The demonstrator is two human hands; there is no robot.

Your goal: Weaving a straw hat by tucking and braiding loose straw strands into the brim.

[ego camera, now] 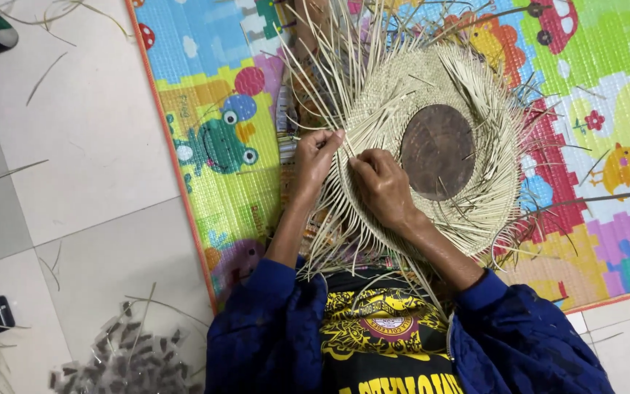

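Woven straw hat [432, 87] w/ round brown block [437, 152] in its middle lies on colourful play mat [213, 95], near mat's left edge. Left hand [316, 157] pinches a straw strand [308, 80] at hat's rim, fingers curled. Right hand [382, 186] just beside it, fingertips pressed together on the weave. Plastic bag [122, 357] on floor tiles [82, 146], bottom left.

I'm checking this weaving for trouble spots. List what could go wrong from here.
1. The loose strands fan out unsecured past the woven disc; they could tangle or snap.
2. The left hand pinches one thin strand while the right hand presses the edge; a slip may loosen the weave.
3. Stray straw on the floor tiles could be slippery.
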